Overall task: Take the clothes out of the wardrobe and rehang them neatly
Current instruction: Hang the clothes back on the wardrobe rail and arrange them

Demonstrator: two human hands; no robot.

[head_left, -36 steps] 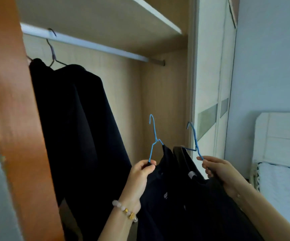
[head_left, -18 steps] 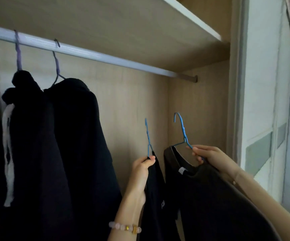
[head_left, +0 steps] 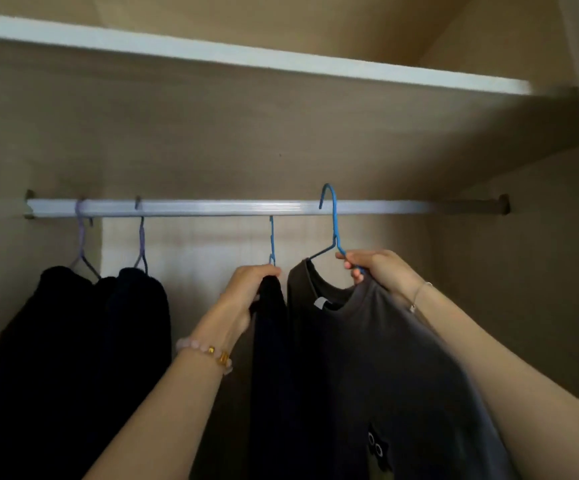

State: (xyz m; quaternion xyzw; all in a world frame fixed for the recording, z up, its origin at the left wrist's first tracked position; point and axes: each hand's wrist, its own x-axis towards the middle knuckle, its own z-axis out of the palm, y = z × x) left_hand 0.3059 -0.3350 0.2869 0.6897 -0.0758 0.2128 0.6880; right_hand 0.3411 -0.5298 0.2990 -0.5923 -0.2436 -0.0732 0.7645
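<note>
The rail (head_left: 212,206) spans nine to three o'clock. The grey T-shirt (head_left: 367,358) hangs at five, the dark garment (head_left: 270,341) at six. The right hand (head_left: 378,268) pinches its blue hanger (head_left: 333,223) with curled fingers; the left hand (head_left: 246,289) grips the second hanger (head_left: 272,240). Seat both hooks fully, evenly spaced.

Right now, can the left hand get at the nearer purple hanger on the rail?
Probably, but not freely: the left hand grips a blue hanger with a dark garment. The rail between it and the purple hanger is bare.
</note>
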